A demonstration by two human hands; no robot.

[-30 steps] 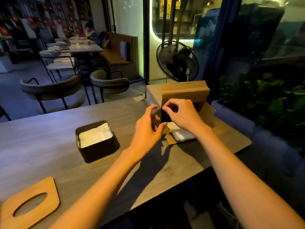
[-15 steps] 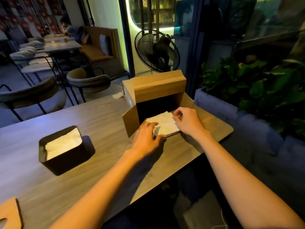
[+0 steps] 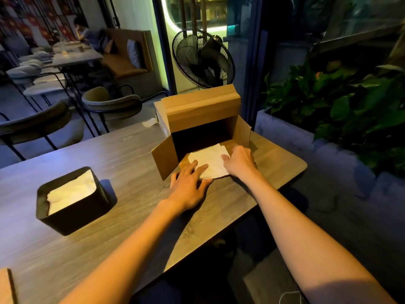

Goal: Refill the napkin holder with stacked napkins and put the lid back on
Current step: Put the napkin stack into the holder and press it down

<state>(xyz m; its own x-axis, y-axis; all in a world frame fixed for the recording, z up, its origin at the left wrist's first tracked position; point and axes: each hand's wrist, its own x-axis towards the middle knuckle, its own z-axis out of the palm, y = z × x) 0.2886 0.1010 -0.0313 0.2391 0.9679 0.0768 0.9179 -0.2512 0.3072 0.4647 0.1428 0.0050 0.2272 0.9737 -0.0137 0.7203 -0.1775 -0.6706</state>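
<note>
Indoors, a wood-grain counter [image 3: 122, 172] stood in a dim café, with chairs [image 3: 109, 102], a pedestal fan [image 3: 202, 59] and leafy plants [image 3: 341, 102] beyond it. A black napkin holder [image 3: 72, 201], lid off, sat left of centre, partly filled with white napkins [image 3: 70, 191]. A cardboard box [image 3: 201, 113] lay on its side, open toward the viewer, a stack of napkins [image 3: 211, 160] at its mouth. Left hand [image 3: 189, 187] rested flat, fingers spread, on the stack's near edge; right hand [image 3: 240, 162] pressed its right side, its grip hidden. Only a corner of the wooden lid [image 3: 5, 286] showed at the lower left.
</note>
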